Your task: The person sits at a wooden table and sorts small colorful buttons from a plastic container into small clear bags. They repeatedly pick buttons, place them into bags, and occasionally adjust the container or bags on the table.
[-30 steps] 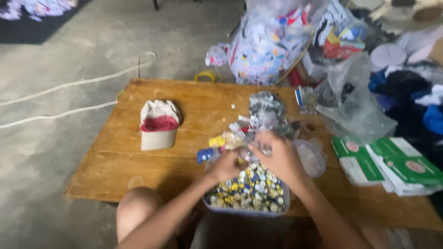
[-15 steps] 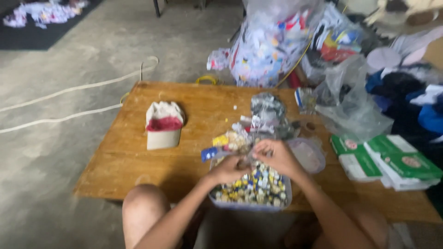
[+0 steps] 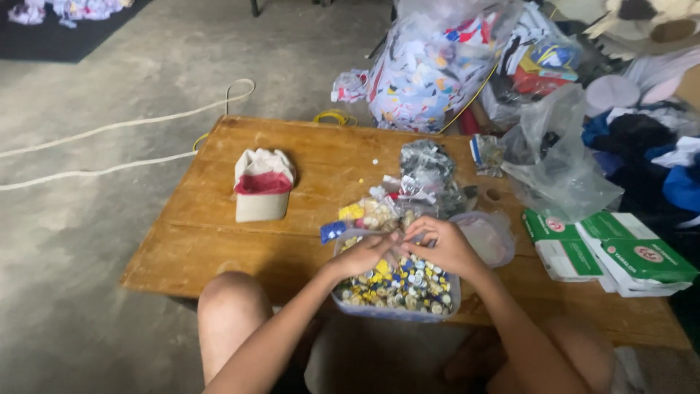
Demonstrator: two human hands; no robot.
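Meeting over a clear tub (image 3: 350, 305) of small caps (mixed colours), both hands' fingers (image 3: 394, 242) pinch something unclear.

Low wooden table (image 3: 219, 241) on concrete floor (image 3: 95, 292). Cream cloth pouch with red inside (image 3: 262, 186) upright on table's left half. White rope (image 3: 109, 128) trailing across floor, far left. Big clear bag of coloured scraps (image 3: 430, 69) beyond table's far edge. Crumpled empty plastic bag (image 3: 561, 157) at right edge. Green-and-white boxes (image 3: 612, 252) stacked right, near front.

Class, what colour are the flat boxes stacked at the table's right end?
Green and white boxes, clearest in the head view.
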